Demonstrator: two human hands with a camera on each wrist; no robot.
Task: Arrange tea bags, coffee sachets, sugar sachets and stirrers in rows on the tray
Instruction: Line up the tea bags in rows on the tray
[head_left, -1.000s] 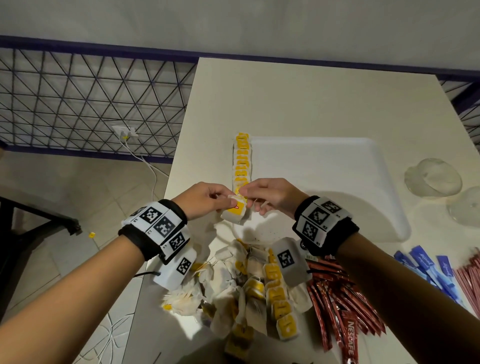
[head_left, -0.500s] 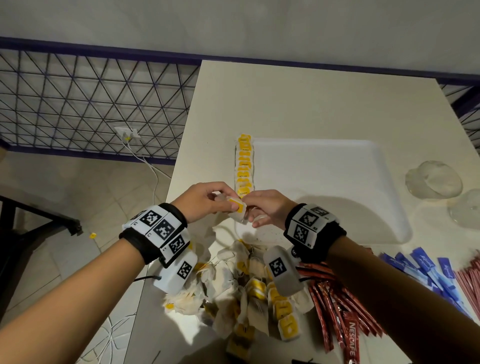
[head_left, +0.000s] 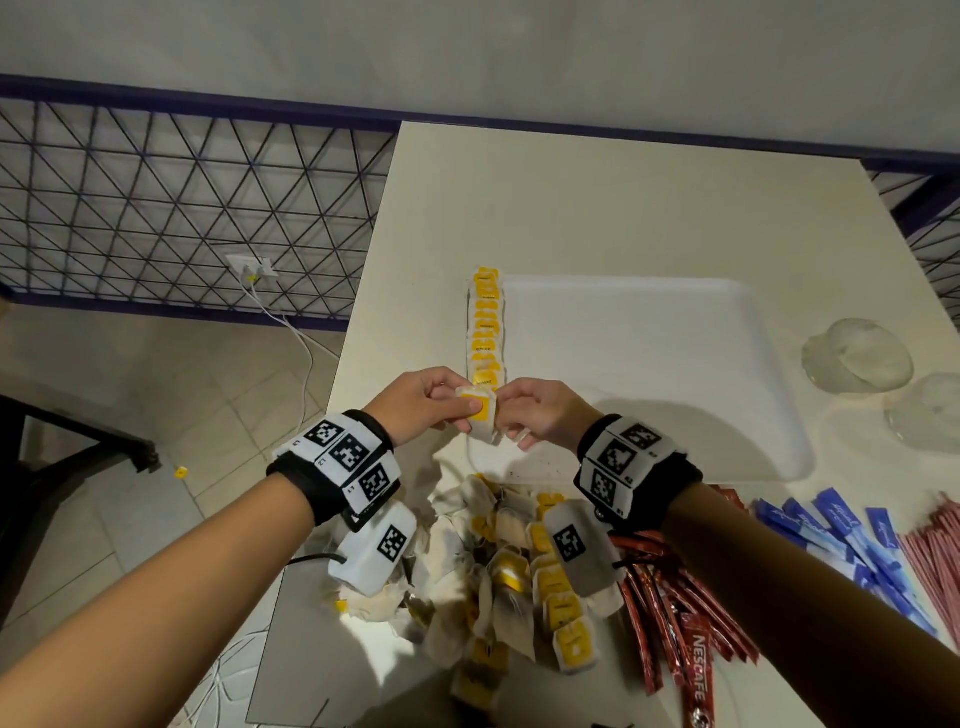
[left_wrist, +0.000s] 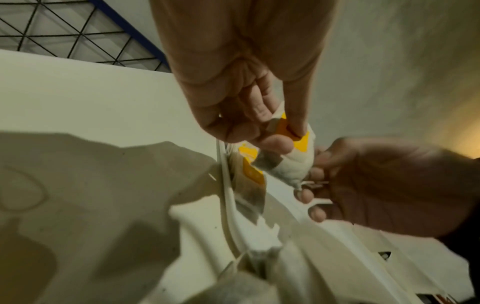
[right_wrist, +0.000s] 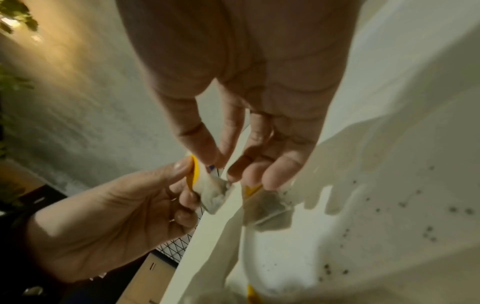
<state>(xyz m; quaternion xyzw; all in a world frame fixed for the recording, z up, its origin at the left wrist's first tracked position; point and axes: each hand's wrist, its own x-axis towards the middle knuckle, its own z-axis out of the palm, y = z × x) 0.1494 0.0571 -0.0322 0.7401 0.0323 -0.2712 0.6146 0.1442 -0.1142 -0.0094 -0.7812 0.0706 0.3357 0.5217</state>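
Both hands hold one tea bag with a yellow tag just above the near left corner of the white tray. My left hand pinches its tag from the left. My right hand pinches its right edge, thumb and forefinger meeting at the bag. A row of tea bags runs along the tray's left edge, and its nearest bag lies right under the held one. Loose tea bags are heaped under my wrists.
Red coffee sachets lie right of the heap, then blue sugar sachets and reddish stirrers. Two clear glass pieces sit right of the tray. The table's left edge drops to the floor close to my left hand.
Both hands stay at the near end of the row with the tea bag between them. The right wrist has shifted slightly left and turned; the bag's yellow tag faces up more.
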